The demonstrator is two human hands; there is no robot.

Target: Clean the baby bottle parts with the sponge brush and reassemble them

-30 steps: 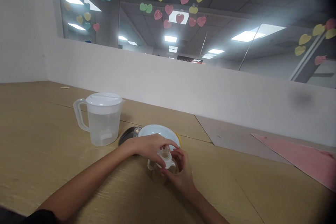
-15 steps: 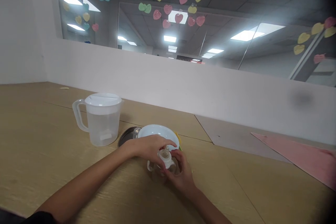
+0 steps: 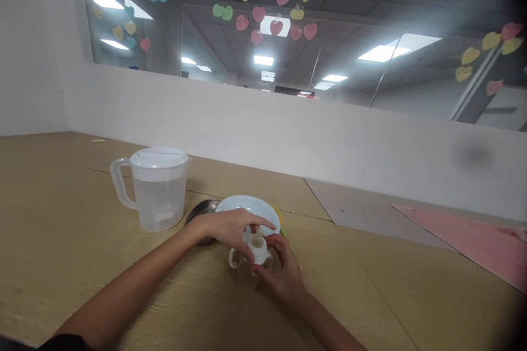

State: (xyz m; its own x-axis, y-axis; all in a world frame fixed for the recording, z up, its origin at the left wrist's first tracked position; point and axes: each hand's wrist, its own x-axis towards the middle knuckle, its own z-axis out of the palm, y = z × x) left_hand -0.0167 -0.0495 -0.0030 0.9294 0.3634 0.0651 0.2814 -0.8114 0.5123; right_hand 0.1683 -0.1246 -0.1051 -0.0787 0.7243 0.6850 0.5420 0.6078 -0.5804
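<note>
A clear baby bottle (image 3: 258, 249) with a white collar, a clear nipple on top and side handles stands upright at the middle front. My left hand (image 3: 234, 232) has its thumb and fingers around the collar from the left. From the right, my right hand (image 3: 285, 270) closes its thumb and fingers on the collar's other side. Just behind the bottle is a pale blue bowl (image 3: 249, 204), partly covered by my left hand. A dark metal dish (image 3: 196, 213) with a small clear item (image 3: 213, 206) shows beside the bowl.
To the left stands a translucent lidded jug (image 3: 160, 197) with a handle. Something yellow and green peeks out right of the bowl. A pink sheet (image 3: 465, 241) lies at the right on the wooden table (image 3: 164, 296). A white wall and window are behind.
The whole view has shifted slightly. Both hands remain at the bottle's collar, and the fingers of my left hand have moved a little around it.
</note>
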